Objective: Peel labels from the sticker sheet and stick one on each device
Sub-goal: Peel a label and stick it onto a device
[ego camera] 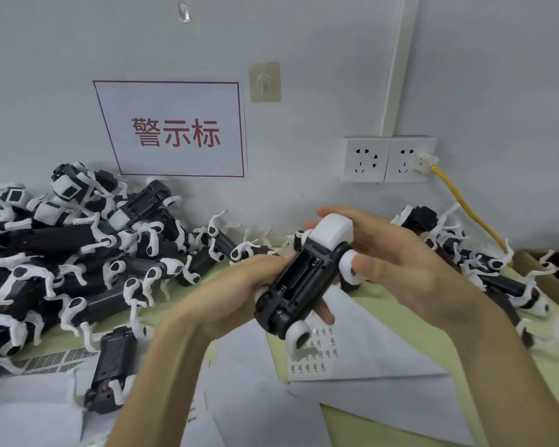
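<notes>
Green table (397, 317), grey wall (304, 43), left hand (239, 285) and right hand (400, 269) gripping device (304, 279) above sticker sheet (320, 356)

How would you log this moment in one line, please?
left hand: grips device | right hand: grips device | device: underside up, above sheet | pile: at left

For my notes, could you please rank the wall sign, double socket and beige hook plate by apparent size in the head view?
Largest: wall sign.
Then: double socket.
Smallest: beige hook plate.
All sit on one wall.
</notes>
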The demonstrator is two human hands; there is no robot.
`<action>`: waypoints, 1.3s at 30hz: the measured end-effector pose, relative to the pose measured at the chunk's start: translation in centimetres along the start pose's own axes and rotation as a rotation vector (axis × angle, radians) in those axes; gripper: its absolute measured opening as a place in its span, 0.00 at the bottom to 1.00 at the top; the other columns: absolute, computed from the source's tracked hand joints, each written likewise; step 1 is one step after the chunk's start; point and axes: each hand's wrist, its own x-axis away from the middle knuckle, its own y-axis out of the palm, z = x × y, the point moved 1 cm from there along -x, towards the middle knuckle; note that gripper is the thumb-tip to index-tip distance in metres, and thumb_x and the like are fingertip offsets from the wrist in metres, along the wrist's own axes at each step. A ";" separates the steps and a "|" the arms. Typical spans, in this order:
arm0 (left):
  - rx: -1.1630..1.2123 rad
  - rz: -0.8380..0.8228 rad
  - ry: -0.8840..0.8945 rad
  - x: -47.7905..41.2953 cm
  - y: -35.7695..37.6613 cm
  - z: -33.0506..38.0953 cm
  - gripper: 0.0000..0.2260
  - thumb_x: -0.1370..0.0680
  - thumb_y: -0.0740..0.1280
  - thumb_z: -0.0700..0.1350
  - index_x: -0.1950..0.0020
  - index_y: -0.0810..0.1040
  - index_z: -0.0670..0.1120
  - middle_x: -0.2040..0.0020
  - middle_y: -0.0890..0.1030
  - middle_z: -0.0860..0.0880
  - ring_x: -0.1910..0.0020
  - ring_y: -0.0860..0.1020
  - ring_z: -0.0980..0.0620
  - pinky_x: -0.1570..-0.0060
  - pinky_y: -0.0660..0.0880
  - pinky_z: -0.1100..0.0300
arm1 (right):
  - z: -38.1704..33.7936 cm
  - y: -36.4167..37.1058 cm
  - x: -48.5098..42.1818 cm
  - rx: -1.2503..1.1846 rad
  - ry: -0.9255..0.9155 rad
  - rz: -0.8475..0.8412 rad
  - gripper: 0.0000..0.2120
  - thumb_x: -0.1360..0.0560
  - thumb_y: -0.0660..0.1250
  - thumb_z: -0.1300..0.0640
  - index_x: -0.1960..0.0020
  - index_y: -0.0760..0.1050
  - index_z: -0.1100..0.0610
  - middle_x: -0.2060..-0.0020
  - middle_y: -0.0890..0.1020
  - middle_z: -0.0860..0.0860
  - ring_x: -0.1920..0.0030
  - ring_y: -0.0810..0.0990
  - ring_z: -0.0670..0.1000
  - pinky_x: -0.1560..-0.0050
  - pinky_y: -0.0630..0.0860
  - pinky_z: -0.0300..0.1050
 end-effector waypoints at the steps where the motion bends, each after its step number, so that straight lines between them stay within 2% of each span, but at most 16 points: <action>1: 0.007 0.028 0.002 -0.1 0.0 0.0 0.21 0.16 0.57 0.54 0.36 0.80 0.40 0.46 0.86 0.39 0.53 0.85 0.48 0.54 0.79 0.60 | -0.2 0.1 -0.1 0.012 -0.015 0.020 0.24 0.21 0.69 0.51 0.26 0.71 0.47 0.31 0.78 0.52 0.31 0.76 0.54 0.34 0.75 0.48; 3: 0.026 0.069 0.008 -0.3 0.1 -0.1 0.23 0.17 0.57 0.55 0.37 0.79 0.37 0.46 0.85 0.40 0.49 0.85 0.45 0.52 0.80 0.56 | -0.6 0.3 -0.2 0.069 -0.044 0.096 0.23 0.20 0.66 0.58 0.26 0.73 0.49 0.33 0.80 0.48 0.31 0.77 0.50 0.36 0.73 0.37; 6: 0.158 0.066 0.011 -0.6 0.3 -0.3 0.24 0.16 0.56 0.55 0.34 0.77 0.37 0.43 0.84 0.39 0.42 0.84 0.41 0.47 0.81 0.53 | -0.7 0.6 -0.5 0.163 -0.081 0.244 0.19 0.19 0.64 0.64 0.31 0.77 0.50 0.37 0.83 0.44 0.34 0.79 0.45 0.38 0.75 0.37; 9: 0.214 0.088 0.031 -0.7 0.7 -0.1 0.19 0.18 0.60 0.53 0.37 0.83 0.42 0.41 0.84 0.40 0.44 0.85 0.44 0.47 0.81 0.55 | -0.6 0.9 -0.9 0.212 -0.087 0.303 0.20 0.22 0.68 0.58 0.30 0.75 0.48 0.36 0.82 0.42 0.33 0.78 0.44 0.33 0.73 0.46; 11: 0.219 0.106 0.070 -0.9 0.9 0.0 0.17 0.18 0.62 0.50 0.36 0.83 0.42 0.40 0.84 0.40 0.44 0.85 0.45 0.48 0.81 0.57 | -0.5 1.2 -1.0 0.257 -0.065 0.302 0.28 0.25 0.71 0.53 0.27 0.71 0.45 0.33 0.79 0.39 0.31 0.75 0.43 0.28 0.69 0.52; 14: 0.250 0.169 0.107 -1.4 1.0 -0.1 0.17 0.18 0.63 0.45 0.32 0.78 0.37 0.38 0.83 0.38 0.41 0.84 0.43 0.46 0.81 0.56 | 0.0 1.7 -1.1 0.340 -0.036 0.238 0.41 0.29 0.77 0.48 0.22 0.61 0.37 0.29 0.72 0.32 0.28 0.70 0.40 0.26 0.66 0.50; 16: 0.305 0.205 0.121 -1.7 1.4 -0.2 0.15 0.20 0.66 0.42 0.37 0.80 0.36 0.43 0.85 0.38 0.48 0.86 0.44 0.52 0.82 0.58 | 0.4 2.1 -1.3 0.343 -0.037 0.202 0.42 0.28 0.76 0.47 0.21 0.57 0.35 0.26 0.69 0.37 0.25 0.68 0.42 0.25 0.66 0.51; 18: 0.369 0.227 0.150 -2.0 1.7 -0.2 0.13 0.22 0.68 0.41 0.39 0.81 0.37 0.45 0.85 0.40 0.49 0.86 0.45 0.53 0.82 0.57 | 0.7 2.6 -1.6 0.325 -0.057 0.183 0.37 0.23 0.72 0.52 0.22 0.58 0.34 0.23 0.67 0.39 0.22 0.63 0.42 0.24 0.65 0.51; 20: 0.441 0.282 0.167 -2.1 1.7 -0.3 0.14 0.22 0.68 0.42 0.38 0.82 0.40 0.41 0.84 0.40 0.42 0.84 0.44 0.48 0.82 0.55 | 1.0 3.3 -2.0 0.304 -0.065 0.160 0.29 0.19 0.67 0.55 0.24 0.63 0.35 0.22 0.64 0.37 0.22 0.59 0.37 0.22 0.62 0.45; 24: 0.551 0.505 0.139 -2.1 0.8 -0.5 0.20 0.29 0.72 0.44 0.37 0.81 0.42 0.37 0.82 0.38 0.34 0.79 0.40 0.37 0.79 0.47 | 1.5 2.7 -1.9 0.316 -0.022 0.140 0.19 0.18 0.65 0.61 0.33 0.79 0.43 0.30 0.75 0.34 0.28 0.69 0.36 0.25 0.66 0.43; 25: 0.602 0.535 0.139 -2.0 0.4 -0.5 0.20 0.29 0.73 0.44 0.38 0.81 0.41 0.37 0.81 0.38 0.34 0.79 0.39 0.40 0.81 0.47 | 1.6 2.2 -1.8 0.301 -0.015 0.131 0.16 0.19 0.66 0.62 0.38 0.83 0.45 0.34 0.78 0.35 0.30 0.72 0.37 0.28 0.69 0.41; 27: 0.737 0.555 0.133 -1.6 -0.4 -0.5 0.18 0.28 0.73 0.44 0.39 0.80 0.41 0.36 0.81 0.36 0.36 0.80 0.38 0.57 0.84 0.51 | 1.8 1.4 -1.5 0.202 0.010 0.160 0.13 0.21 0.66 0.61 0.46 0.87 0.49 0.40 0.84 0.40 0.35 0.79 0.41 0.35 0.74 0.37; 30: 0.825 0.605 0.125 -1.1 -1.5 -0.7 0.18 0.27 0.73 0.44 0.39 0.81 0.41 0.42 0.82 0.39 0.43 0.81 0.39 0.67 0.80 0.56 | 3.9 0.1 -1.2 0.302 0.147 0.353 0.11 0.20 0.68 0.62 0.50 0.86 0.49 0.51 0.87 0.42 0.45 0.83 0.43 0.43 0.76 0.38; 32: 0.855 0.620 0.118 -0.8 -2.0 -1.0 0.17 0.29 0.75 0.45 0.41 0.82 0.41 0.46 0.83 0.40 0.49 0.84 0.39 0.69 0.78 0.57 | 5.9 -0.7 -0.8 0.527 0.395 0.367 0.07 0.21 0.70 0.57 0.45 0.83 0.47 0.49 0.85 0.41 0.44 0.82 0.44 0.44 0.77 0.42; 35: 0.725 0.660 0.061 -0.4 -2.9 -1.5 0.17 0.29 0.76 0.46 0.41 0.84 0.43 0.43 0.82 0.42 0.44 0.81 0.40 0.69 0.77 0.56 | 8.9 -1.3 0.3 0.629 0.777 0.191 0.22 0.24 0.74 0.49 0.32 0.75 0.50 0.42 0.79 0.47 0.41 0.78 0.49 0.42 0.74 0.45; 39: 0.495 0.581 0.042 -0.3 -3.6 -2.1 0.17 0.30 0.78 0.47 0.43 0.86 0.44 0.42 0.81 0.43 0.40 0.80 0.43 0.62 0.81 0.56 | 11.1 -0.8 0.5 0.704 0.857 0.198 0.30 0.27 0.75 0.48 0.28 0.70 0.51 0.44 0.76 0.45 0.44 0.77 0.48 0.46 0.71 0.44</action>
